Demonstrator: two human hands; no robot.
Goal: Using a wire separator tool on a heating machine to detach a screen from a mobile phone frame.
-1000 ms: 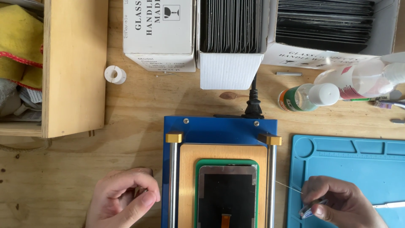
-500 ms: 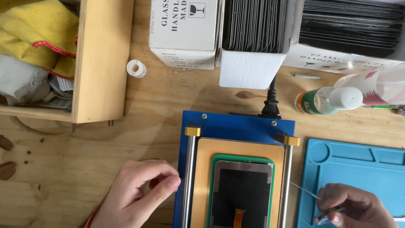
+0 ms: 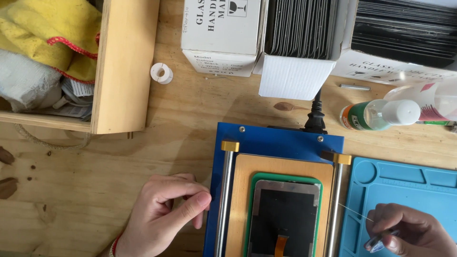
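Observation:
A blue heating plate with two metal rails holds an orange pad and a green mat. On the mat lies a phone screen, dark side up, with an orange flex strip at its near end. My left hand rests on the wooden table just left of the left rail, thumb and forefinger pinched together. My right hand sits over the blue silicone mat, closed on a small clear tool and on a thin wire that runs toward the right rail. The wire's path across the screen is too fine to see.
A wooden crate with yellow and white cloths stands at the back left. White boxes of dark glass panels line the back edge. A small white spool, a black power plug and a clear green-labelled bottle lie behind the plate.
The view has shifted, so everything sits further right and lower in the frame. My left hand has come closer to the left rail. My right hand stays closed on the wire.

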